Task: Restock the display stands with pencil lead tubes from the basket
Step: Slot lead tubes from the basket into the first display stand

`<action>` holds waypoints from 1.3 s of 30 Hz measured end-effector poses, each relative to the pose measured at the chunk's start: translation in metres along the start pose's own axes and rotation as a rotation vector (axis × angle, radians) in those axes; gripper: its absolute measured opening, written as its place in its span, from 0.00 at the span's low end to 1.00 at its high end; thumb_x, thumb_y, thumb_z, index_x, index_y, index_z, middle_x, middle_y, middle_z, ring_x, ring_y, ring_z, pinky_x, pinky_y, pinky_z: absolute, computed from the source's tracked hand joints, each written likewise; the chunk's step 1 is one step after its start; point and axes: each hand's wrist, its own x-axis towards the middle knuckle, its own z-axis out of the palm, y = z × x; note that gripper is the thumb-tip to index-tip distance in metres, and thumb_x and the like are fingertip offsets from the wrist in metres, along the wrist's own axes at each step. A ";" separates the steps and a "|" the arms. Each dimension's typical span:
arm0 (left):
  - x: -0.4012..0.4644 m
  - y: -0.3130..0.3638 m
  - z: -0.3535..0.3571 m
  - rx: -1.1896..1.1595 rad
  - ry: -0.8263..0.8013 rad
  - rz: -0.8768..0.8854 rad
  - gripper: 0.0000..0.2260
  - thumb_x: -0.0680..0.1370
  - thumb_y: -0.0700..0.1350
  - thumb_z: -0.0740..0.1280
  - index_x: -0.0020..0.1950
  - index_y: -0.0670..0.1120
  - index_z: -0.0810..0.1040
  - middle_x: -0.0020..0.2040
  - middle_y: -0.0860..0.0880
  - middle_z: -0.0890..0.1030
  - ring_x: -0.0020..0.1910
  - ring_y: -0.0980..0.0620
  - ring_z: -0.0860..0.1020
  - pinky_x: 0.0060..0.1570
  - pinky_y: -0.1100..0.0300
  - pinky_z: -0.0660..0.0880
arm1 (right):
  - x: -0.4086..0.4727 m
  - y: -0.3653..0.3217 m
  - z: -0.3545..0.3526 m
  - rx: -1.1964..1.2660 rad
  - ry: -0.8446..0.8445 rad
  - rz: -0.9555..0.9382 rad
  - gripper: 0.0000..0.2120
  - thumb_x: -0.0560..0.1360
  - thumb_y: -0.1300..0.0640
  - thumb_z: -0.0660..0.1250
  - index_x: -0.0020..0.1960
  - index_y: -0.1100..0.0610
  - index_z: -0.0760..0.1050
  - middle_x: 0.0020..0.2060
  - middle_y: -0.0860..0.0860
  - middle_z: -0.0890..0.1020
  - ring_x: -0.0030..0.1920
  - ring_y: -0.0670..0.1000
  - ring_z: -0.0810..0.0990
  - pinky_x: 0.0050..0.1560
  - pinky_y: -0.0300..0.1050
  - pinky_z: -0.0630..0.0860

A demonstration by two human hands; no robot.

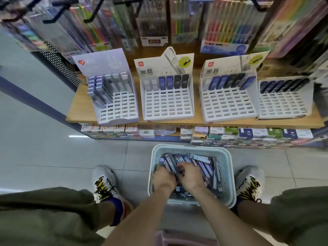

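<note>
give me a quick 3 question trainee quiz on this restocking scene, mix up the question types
1. True or false: both the left hand and the right hand are down in the basket among the lead tubes.
2. How many display stands sit on the wooden shelf?
A. two
B. four
C. six
3. Fill in: the basket stands on the floor between the person's two ____.

Key
1. True. Both hands are in the tubes with fingers curled, though exactly what each grips is hard to tell.
2. B. From the leftmost stand to the rightmost stand, there are four, each filled mainly along its back rows.
3. Shoes, the left shoe and the right shoe.
</note>
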 end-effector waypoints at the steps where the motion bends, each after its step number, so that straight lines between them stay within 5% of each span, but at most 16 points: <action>1: 0.001 0.000 0.002 -0.033 -0.004 -0.027 0.09 0.77 0.45 0.67 0.54 0.43 0.81 0.50 0.44 0.86 0.49 0.42 0.85 0.51 0.51 0.82 | 0.001 0.000 0.003 0.007 0.017 0.014 0.13 0.75 0.60 0.70 0.60 0.53 0.81 0.52 0.50 0.86 0.53 0.53 0.83 0.58 0.46 0.79; 8: 0.007 -0.003 0.016 -0.600 -0.134 -0.250 0.02 0.76 0.36 0.71 0.47 0.40 0.83 0.37 0.41 0.85 0.33 0.46 0.79 0.34 0.52 0.78 | 0.010 0.009 0.005 0.169 -0.041 0.142 0.11 0.73 0.62 0.71 0.55 0.54 0.82 0.43 0.48 0.84 0.48 0.50 0.83 0.54 0.44 0.80; 13: 0.001 0.005 0.008 -0.859 -0.233 -0.321 0.04 0.79 0.36 0.71 0.52 0.40 0.79 0.41 0.41 0.84 0.34 0.46 0.81 0.44 0.53 0.81 | 0.011 0.013 -0.003 0.258 -0.045 0.149 0.12 0.70 0.63 0.74 0.47 0.48 0.80 0.38 0.45 0.82 0.47 0.51 0.83 0.49 0.43 0.79; 19: -0.006 0.007 0.000 -0.909 -0.307 -0.240 0.09 0.81 0.42 0.69 0.57 0.37 0.79 0.43 0.42 0.84 0.39 0.47 0.79 0.46 0.53 0.80 | 0.001 0.012 -0.013 0.404 -0.053 0.091 0.16 0.64 0.65 0.79 0.44 0.47 0.83 0.38 0.47 0.86 0.43 0.47 0.85 0.52 0.49 0.83; 23: -0.017 0.008 -0.018 -0.911 -0.345 -0.207 0.07 0.84 0.38 0.64 0.60 0.38 0.76 0.39 0.44 0.83 0.27 0.54 0.79 0.31 0.60 0.78 | -0.012 0.000 -0.030 0.481 -0.072 0.071 0.13 0.70 0.63 0.79 0.46 0.46 0.83 0.38 0.44 0.85 0.41 0.43 0.83 0.43 0.33 0.78; 27: -0.034 0.009 -0.044 -0.909 -0.434 -0.131 0.07 0.84 0.36 0.60 0.56 0.39 0.78 0.38 0.44 0.85 0.34 0.48 0.81 0.45 0.47 0.82 | -0.030 -0.018 -0.052 0.464 -0.111 0.010 0.14 0.72 0.66 0.76 0.47 0.47 0.84 0.41 0.48 0.86 0.43 0.48 0.85 0.46 0.37 0.81; 29: -0.043 0.014 -0.060 -0.904 -0.446 -0.084 0.09 0.83 0.33 0.58 0.54 0.38 0.77 0.37 0.42 0.84 0.32 0.48 0.80 0.34 0.53 0.79 | -0.040 -0.030 -0.063 0.466 -0.115 -0.011 0.14 0.70 0.68 0.77 0.47 0.50 0.84 0.41 0.51 0.86 0.44 0.50 0.85 0.50 0.46 0.83; 32: -0.055 0.021 -0.083 -0.873 -0.422 -0.017 0.10 0.82 0.32 0.56 0.53 0.39 0.77 0.31 0.45 0.82 0.26 0.51 0.78 0.25 0.60 0.73 | -0.053 -0.052 -0.079 0.497 -0.111 -0.057 0.15 0.68 0.66 0.79 0.50 0.54 0.80 0.42 0.56 0.85 0.42 0.52 0.85 0.46 0.45 0.83; 39: -0.077 0.026 -0.153 -0.893 -0.435 0.191 0.06 0.85 0.42 0.61 0.55 0.41 0.74 0.36 0.47 0.83 0.32 0.51 0.80 0.39 0.55 0.73 | -0.066 -0.114 -0.114 0.552 -0.082 -0.210 0.20 0.67 0.62 0.81 0.54 0.53 0.77 0.41 0.52 0.84 0.40 0.47 0.84 0.46 0.44 0.83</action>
